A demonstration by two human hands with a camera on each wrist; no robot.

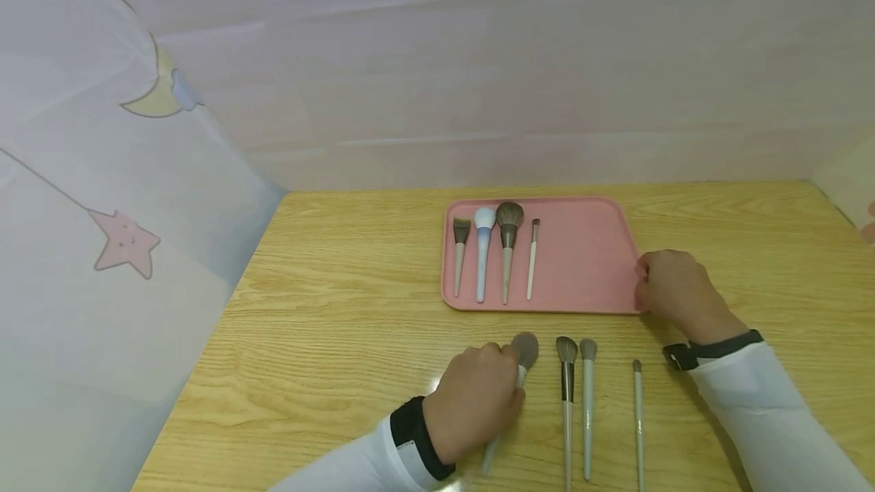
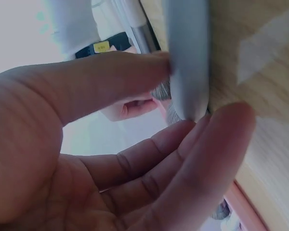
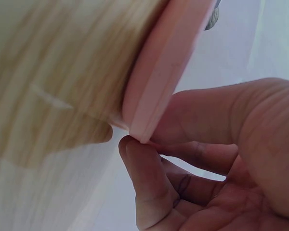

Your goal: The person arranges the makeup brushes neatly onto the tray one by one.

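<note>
Head view: wooden table (image 1: pixel 328 310) fills the lower frame, pale fabric backdrop (image 1: pixel 478 59) behind it, a curtain with a moon and star print (image 1: pixel 102 196) to its left.

Pink tray (image 1: pixel 588 257) sits on the table toward the far edge. Four makeup brushes lie in its left half, bristles pointing away from the person, handles parallel. From the tray's left rim: small flat brush (image 1: pixel 460 253), white-and-blue sponge-tip brush (image 1: pixel 483 253), large powder brush (image 1: pixel 508 245), thin detail brush (image 1: pixel 532 264). Right half of the tray is bare pink.

Right hand (image 1: pixel 673 287) is at the tray's right rim, near corner. Right wrist view shows the rim pinched between thumb and fingertips (image 3: pixel 139 159), fingers curled round the edge.

Just below the tray's near rim, on the table: a fluffy-headed brush (image 1: pixel 525 351) under the left hand (image 1: pixel 475 401). Left wrist view shows thumb and fingers (image 2: pixel 216 144) closing on its grey handle, partly curled, contact on both sides; brush is lying on the wood.

Right of that brush, below the tray: three more brushes on the table, handles toward the person: angled-head brush (image 1: pixel 567 393), pale-handled brush (image 1: pixel 587 401), thin brush (image 1: pixel 638 416), set slightly apart.
</note>
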